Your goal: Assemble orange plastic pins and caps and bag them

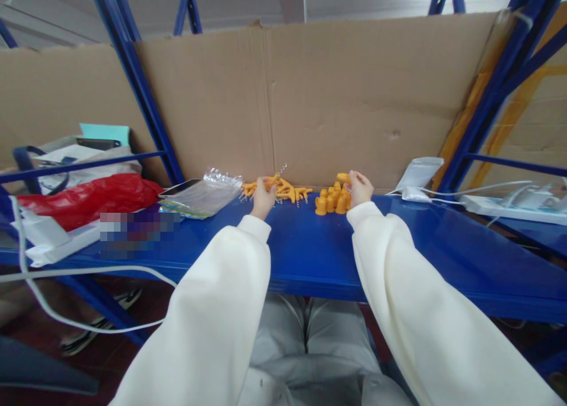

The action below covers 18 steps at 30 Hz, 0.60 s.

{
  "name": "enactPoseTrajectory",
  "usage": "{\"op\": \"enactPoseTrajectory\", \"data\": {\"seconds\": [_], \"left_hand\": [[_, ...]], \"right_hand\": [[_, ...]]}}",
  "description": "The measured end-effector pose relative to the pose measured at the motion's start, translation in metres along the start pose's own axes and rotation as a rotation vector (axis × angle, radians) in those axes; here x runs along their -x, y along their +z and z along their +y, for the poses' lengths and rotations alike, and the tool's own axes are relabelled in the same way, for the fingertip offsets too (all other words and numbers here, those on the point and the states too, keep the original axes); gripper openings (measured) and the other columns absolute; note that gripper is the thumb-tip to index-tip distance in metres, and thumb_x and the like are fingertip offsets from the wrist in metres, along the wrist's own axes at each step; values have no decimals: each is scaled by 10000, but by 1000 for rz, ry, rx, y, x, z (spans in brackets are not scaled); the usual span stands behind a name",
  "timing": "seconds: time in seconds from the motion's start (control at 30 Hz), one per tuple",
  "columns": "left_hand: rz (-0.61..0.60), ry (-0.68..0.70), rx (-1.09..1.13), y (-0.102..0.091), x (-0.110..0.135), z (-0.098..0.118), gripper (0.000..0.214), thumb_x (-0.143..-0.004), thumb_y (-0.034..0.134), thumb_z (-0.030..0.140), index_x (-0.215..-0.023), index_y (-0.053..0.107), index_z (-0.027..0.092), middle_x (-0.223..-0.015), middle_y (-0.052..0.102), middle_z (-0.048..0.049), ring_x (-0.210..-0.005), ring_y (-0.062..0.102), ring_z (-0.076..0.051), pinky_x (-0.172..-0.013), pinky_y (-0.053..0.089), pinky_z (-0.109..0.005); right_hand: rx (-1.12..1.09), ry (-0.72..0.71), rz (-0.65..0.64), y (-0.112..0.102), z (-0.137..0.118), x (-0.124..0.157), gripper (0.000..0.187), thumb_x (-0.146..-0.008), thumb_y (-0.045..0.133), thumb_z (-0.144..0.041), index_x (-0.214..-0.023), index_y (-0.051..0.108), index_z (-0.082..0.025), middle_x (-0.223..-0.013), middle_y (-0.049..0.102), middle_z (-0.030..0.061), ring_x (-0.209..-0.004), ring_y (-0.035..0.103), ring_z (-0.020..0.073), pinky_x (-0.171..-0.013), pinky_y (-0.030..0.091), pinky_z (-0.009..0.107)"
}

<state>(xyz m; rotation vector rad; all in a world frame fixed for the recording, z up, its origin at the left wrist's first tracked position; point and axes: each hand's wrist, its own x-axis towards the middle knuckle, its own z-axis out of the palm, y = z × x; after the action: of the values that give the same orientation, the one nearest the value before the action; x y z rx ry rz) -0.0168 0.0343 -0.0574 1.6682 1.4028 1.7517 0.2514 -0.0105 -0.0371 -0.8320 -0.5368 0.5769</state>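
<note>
On the blue shelf, my left hand (264,199) is closed at a pile of orange corkscrew pieces (287,192) with thin metal spirals. Its fingers pinch one of these pieces, partly hidden by the hand; a spiral sticks up just beyond. To the right, my right hand (361,188) grips an orange plastic piece (342,177) between thumb and fingers, above a cluster of upright orange cup-shaped pieces (331,201). The cluster stands close to the hand, its right side partly covered by it.
A clear plastic bag (208,194) lies left of the pile, near a red bag (97,199). At right are a white adapter with cables (416,193) and a power strip (514,208). Cardboard (354,98) walls the back; blue posts (142,93) rise at the sides.
</note>
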Motion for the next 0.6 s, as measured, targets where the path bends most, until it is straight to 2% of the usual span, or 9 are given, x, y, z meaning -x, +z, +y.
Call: {"op": "enactPoseTrajectory", "data": {"seconds": [0.17, 0.3, 0.5, 0.6], "left_hand": [[3, -7, -15, -1, 1, 3, 352, -761, 708, 41, -961, 521, 262, -705, 548, 53, -748, 641, -188, -912, 555, -391], [-16, -2, -42, -1, 0, 3, 364, -767, 700, 46, -991, 523, 271, -805, 633, 27, -831, 668, -192, -923, 546, -371], [-22, 21, -44, -3, -4, -1, 408, -755, 708, 59, -1061, 557, 281, -985, 728, -18, -940, 695, -204, -949, 552, -376], [-56, 57, -29, -5, -4, -1, 405, -765, 741, 110, -1100, 589, 280, -1060, 744, -44, -1006, 699, -224, -949, 561, -373]], "right_hand": [[14, 87, -24, -2, -3, 3, 260, -717, 814, -183, -801, 570, -212, -655, 628, -77, -515, 560, 60, -467, 488, 145], [18, 137, 12, -2, -3, 0, 222, -726, 726, -119, -829, 560, -225, -682, 600, -80, -546, 584, 63, -466, 490, 132], [32, 79, -20, 3, 2, -6, 222, -713, 734, -165, -842, 566, -231, -768, 633, -57, -704, 685, 104, -609, 598, 195], [33, 51, -94, 4, 3, 0, 269, -697, 809, -206, -826, 573, -222, -793, 658, -37, -752, 712, 124, -648, 610, 217]]}}
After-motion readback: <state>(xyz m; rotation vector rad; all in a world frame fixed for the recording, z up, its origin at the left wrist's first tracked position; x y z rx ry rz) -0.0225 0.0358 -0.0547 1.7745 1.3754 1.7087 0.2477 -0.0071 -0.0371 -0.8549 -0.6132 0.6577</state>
